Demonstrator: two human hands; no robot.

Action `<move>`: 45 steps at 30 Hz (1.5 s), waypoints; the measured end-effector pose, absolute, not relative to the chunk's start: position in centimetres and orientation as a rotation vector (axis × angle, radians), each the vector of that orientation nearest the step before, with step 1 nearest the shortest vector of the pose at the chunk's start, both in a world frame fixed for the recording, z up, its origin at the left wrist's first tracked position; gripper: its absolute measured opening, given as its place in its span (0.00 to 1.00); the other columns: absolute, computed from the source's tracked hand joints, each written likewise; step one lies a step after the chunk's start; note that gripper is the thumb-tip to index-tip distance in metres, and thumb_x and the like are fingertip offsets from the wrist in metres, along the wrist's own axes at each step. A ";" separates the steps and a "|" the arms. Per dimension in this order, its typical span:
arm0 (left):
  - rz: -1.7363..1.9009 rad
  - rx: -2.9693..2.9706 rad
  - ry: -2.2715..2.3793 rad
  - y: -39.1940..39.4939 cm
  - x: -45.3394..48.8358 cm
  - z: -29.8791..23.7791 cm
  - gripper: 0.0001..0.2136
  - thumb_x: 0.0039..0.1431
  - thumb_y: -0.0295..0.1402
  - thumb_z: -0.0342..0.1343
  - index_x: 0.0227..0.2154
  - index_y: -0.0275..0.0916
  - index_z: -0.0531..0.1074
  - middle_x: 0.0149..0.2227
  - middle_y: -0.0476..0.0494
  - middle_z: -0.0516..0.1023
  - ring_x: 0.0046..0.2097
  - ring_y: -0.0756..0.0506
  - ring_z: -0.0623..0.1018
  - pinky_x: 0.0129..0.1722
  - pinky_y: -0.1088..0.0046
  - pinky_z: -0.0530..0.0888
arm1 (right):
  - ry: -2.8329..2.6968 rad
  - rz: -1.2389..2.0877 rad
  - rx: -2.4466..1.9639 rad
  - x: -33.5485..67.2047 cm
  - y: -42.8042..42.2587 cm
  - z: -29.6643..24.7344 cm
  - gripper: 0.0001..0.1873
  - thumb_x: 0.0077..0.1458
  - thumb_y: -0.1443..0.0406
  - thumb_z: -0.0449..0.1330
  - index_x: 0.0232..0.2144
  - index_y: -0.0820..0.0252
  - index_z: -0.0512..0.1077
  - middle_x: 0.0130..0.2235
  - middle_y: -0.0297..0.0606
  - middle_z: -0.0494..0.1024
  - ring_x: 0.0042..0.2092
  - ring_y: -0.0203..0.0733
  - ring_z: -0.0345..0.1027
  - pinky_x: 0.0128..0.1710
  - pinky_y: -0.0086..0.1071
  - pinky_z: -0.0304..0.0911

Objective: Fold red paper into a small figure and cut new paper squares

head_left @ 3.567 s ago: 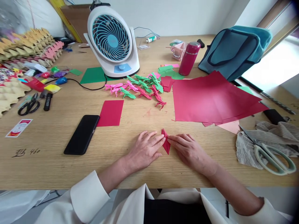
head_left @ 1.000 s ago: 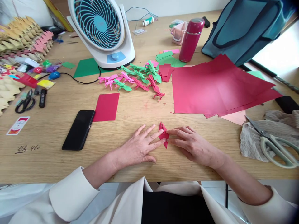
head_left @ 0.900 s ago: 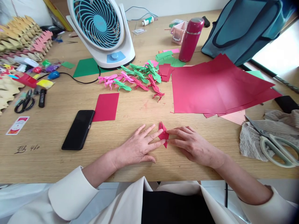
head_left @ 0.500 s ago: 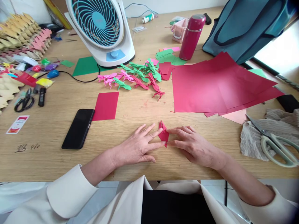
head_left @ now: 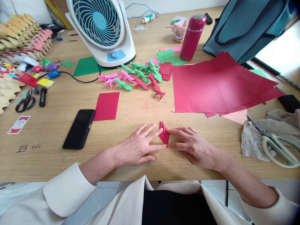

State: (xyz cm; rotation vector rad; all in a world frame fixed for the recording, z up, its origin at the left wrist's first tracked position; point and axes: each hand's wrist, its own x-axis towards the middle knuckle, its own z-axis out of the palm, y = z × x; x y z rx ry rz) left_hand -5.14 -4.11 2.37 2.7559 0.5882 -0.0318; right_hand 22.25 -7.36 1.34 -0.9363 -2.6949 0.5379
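A small red folded paper piece (head_left: 164, 135) lies on the wooden table (head_left: 131, 112) close to its front edge. My left hand (head_left: 138, 148) rests flat beside it on the left, fingers spread, with the fingertips touching the paper's left edge. My right hand (head_left: 194, 147) lies flat on the right side, its index finger and thumb tips pressed against the paper's right edge. Neither hand lifts the piece; it stays on the table between the fingertips.
A black phone (head_left: 79, 128) and a small red sheet (head_left: 106, 106) lie to the left. Folded pink, green and red figures (head_left: 136, 79) sit behind, near a fan (head_left: 103, 28) and a red flask (head_left: 192, 37). Large red sheets (head_left: 211, 87), a teal bag (head_left: 243, 28) and scissors (head_left: 276, 145) on a cloth are on the right.
The folded red piece has become shorter and more compact under the fingertips. Both hands have stayed in nearly the same place, and the view has tilted down slightly.
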 end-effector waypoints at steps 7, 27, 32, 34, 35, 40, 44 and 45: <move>-0.057 2.720 0.574 -4.0 -5.0 3.1 0.26 0.59 0.37 0.59 0.61 0.53 0.64 0.71 0.40 0.42 0.69 0.26 0.47 0.63 0.38 0.52 | -2.667 0.570 -0.895 22.5 -7.3 1.2 0.22 0.57 0.73 0.57 0.51 0.52 0.74 0.63 0.47 0.64 0.60 0.54 0.59 0.55 0.51 0.59; -0.124 2.686 0.615 -4.4 -4.9 3.4 0.25 0.62 0.39 0.55 0.61 0.44 0.62 0.71 0.35 0.45 0.70 0.28 0.43 0.64 0.38 0.51 | -2.697 0.547 -0.997 21.9 -8.2 1.5 0.23 0.56 0.76 0.55 0.52 0.56 0.72 0.64 0.49 0.62 0.63 0.55 0.55 0.57 0.51 0.58; -0.118 2.650 0.708 -4.6 -4.9 2.8 0.22 0.64 0.39 0.52 0.59 0.38 0.62 0.70 0.37 0.49 0.71 0.32 0.44 0.66 0.43 0.49 | -2.642 0.619 -0.935 22.3 -8.1 1.3 0.21 0.56 0.76 0.55 0.49 0.55 0.75 0.66 0.47 0.59 0.65 0.55 0.53 0.59 0.53 0.55; -0.082 2.641 0.764 -4.7 -4.8 2.4 0.21 0.66 0.38 0.51 0.59 0.38 0.62 0.69 0.39 0.53 0.70 0.34 0.47 0.66 0.44 0.50 | -2.604 0.669 -0.904 22.5 -8.0 1.1 0.21 0.57 0.76 0.54 0.46 0.53 0.77 0.66 0.44 0.59 0.65 0.54 0.52 0.59 0.53 0.54; -0.046 2.641 0.795 -4.7 -4.7 2.3 0.20 0.66 0.37 0.50 0.59 0.39 0.62 0.68 0.40 0.55 0.70 0.35 0.49 0.66 0.45 0.51 | -2.584 0.696 -0.897 22.6 -7.9 1.1 0.20 0.58 0.76 0.53 0.44 0.52 0.78 0.66 0.43 0.60 0.65 0.54 0.52 0.59 0.53 0.54; 0.277 2.582 1.012 -4.7 -3.3 1.4 0.14 0.65 0.31 0.51 0.53 0.43 0.67 0.57 0.44 0.73 0.63 0.40 0.64 0.64 0.53 0.57 | -2.446 0.809 -0.925 22.5 -7.6 1.6 0.21 0.58 0.77 0.50 0.46 0.55 0.75 0.60 0.44 0.69 0.61 0.48 0.61 0.59 0.45 0.57; 0.552 2.438 1.258 -4.3 -1.5 0.6 0.08 0.60 0.28 0.57 0.41 0.41 0.69 0.44 0.45 0.77 0.49 0.43 0.74 0.52 0.62 0.69 | -2.296 0.899 -1.033 21.7 -6.7 2.2 0.22 0.57 0.76 0.50 0.49 0.56 0.71 0.50 0.41 0.76 0.51 0.43 0.69 0.52 0.38 0.63; 0.592 2.392 1.358 -4.2 -1.2 0.4 0.09 0.58 0.29 0.60 0.41 0.40 0.69 0.44 0.44 0.76 0.48 0.42 0.74 0.49 0.63 0.70 | -2.263 0.908 -1.095 21.5 -6.3 2.1 0.20 0.56 0.76 0.50 0.47 0.57 0.72 0.47 0.40 0.77 0.47 0.42 0.71 0.49 0.37 0.65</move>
